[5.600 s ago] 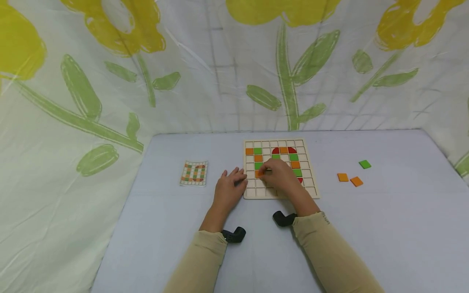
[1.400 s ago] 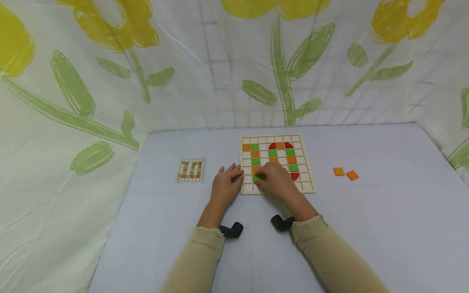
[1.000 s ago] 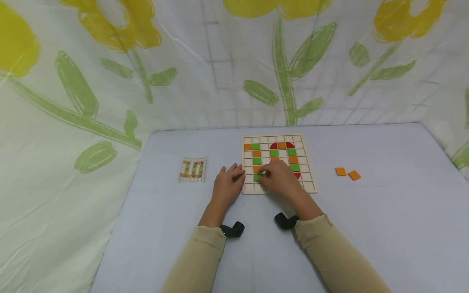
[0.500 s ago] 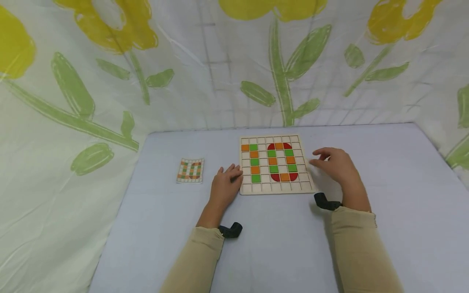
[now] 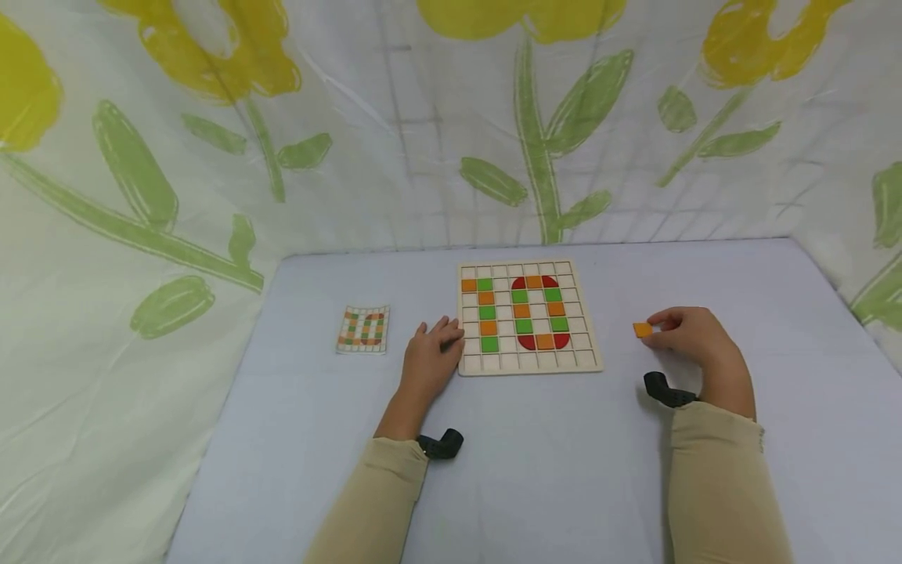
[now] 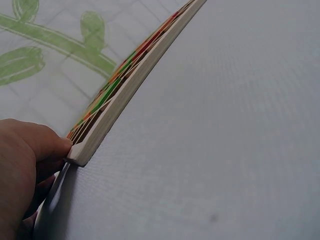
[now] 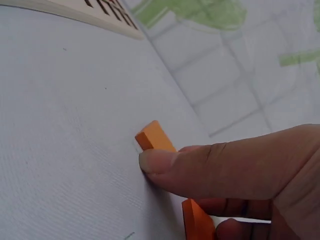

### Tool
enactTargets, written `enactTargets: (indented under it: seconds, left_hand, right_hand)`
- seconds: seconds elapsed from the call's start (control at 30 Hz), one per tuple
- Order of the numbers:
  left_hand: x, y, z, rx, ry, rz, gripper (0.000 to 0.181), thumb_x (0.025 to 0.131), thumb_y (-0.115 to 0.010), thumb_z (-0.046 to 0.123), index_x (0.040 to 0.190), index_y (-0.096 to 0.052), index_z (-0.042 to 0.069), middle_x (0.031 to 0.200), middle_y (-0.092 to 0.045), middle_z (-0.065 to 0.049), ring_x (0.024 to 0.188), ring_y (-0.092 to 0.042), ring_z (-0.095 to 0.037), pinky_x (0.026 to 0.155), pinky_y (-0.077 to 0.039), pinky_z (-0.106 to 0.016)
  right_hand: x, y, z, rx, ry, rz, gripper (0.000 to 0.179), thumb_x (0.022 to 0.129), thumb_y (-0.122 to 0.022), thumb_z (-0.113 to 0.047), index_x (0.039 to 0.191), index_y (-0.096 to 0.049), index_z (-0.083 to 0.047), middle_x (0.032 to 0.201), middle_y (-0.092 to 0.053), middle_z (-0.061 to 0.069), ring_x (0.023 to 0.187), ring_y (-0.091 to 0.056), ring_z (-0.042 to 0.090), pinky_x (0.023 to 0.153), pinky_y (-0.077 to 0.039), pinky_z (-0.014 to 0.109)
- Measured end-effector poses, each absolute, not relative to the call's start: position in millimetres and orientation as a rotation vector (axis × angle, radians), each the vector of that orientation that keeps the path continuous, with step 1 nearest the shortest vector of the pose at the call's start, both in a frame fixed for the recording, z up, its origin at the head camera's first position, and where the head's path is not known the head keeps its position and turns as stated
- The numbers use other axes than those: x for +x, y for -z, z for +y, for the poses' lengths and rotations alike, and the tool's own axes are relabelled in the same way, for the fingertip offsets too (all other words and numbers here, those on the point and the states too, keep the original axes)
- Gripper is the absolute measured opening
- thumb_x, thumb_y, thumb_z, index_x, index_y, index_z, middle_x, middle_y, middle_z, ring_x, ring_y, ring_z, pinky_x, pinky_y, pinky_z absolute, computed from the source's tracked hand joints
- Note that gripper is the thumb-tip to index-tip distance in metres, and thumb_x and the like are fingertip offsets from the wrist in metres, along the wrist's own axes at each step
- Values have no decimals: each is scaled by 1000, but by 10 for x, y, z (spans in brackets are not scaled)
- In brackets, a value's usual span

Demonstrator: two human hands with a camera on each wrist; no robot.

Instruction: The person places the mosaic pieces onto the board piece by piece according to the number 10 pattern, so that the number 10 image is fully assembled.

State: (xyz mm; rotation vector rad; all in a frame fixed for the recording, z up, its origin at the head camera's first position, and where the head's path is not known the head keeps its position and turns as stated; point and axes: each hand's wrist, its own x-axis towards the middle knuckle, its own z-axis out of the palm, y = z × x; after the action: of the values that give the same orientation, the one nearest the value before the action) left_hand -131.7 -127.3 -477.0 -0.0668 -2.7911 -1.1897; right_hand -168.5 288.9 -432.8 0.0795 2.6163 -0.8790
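My right hand (image 5: 694,337) pinches an orange square tile (image 5: 642,330) at the table's right side, thumb against its near side in the right wrist view. A second orange tile (image 7: 197,222) shows under that hand there; the hand hides it in the head view. My left hand (image 5: 428,356) rests on the table with its fingers at the left edge of a wooden grid board (image 5: 509,362). Its thumb (image 6: 50,142) touches the board's near corner in the left wrist view. On the board, orange, green and red pieces form a "10" pattern.
Left of the board lies a small printed card (image 5: 362,330) with a similar coloured grid pattern. A pale cloth covers the table (image 5: 550,454). Behind it hangs a white curtain (image 5: 395,188) with yellow flowers and green leaves.
My right hand put a green tile at the bottom of the left column, then moved off the board to the right and took hold of an orange tile. My left hand stayed at the board's edge.
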Motion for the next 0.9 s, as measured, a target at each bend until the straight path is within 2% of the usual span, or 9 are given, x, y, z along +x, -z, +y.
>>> enactTargets:
  seconds: [0.13, 0.3, 0.5, 0.7, 0.9]
  left_hand:
    - [-1307, 4774, -1269, -58, 1193, -2790, 22, 93, -68, 22, 112, -75, 13, 132, -64, 1, 135, -51, -16, 124, -21, -40]
    - [-1310, 4779, -1265, -60, 1181, -2792, 21, 93, -68, 21, 111, -75, 13, 131, -65, 1, 134, -51, -15, 124, -21, -39]
    - [-1317, 4778, -1273, -63, 1183, -2787, 21, 93, -68, 21, 111, -75, 13, 131, -64, 0, 134, -51, -16, 124, -20, -39]
    - [-1317, 4777, -1278, -62, 1181, -2788, 22, 93, -68, 22, 112, -75, 12, 131, -64, 0, 134, -51, -16, 124, -21, -40]
    - [-1318, 4764, -1274, -52, 1191, -2796, 22, 93, -68, 22, 112, -75, 13, 131, -64, 1, 134, -51, -15, 124, -21, -39]
  right_hand:
    - [-1712, 4383, 2838, 65, 870, 2661, 56, 85, -72, -42, 124, -62, -3, 104, -53, 13, 97, -48, 29, 75, -39, 32]
    - [-1722, 4404, 2801, 91, 861, 2670, 60, 85, -71, -49, 124, -61, -5, 108, -52, 17, 98, -48, 32, 73, -39, 33]
    - [-1743, 4424, 2752, 78, 881, 2695, 57, 86, -71, -47, 127, -62, -9, 111, -52, 18, 99, -48, 32, 73, -39, 33]
    - [-1773, 4461, 2652, 93, 890, 2745, 50, 87, -70, -41, 122, -65, -5, 101, -52, 14, 93, -47, 30, 69, -37, 32]
    - [-1800, 4370, 2379, 64, 912, 2769, 47, 88, -70, -40, 120, -66, -7, 95, -50, 12, 86, -45, 27, 62, -36, 32]
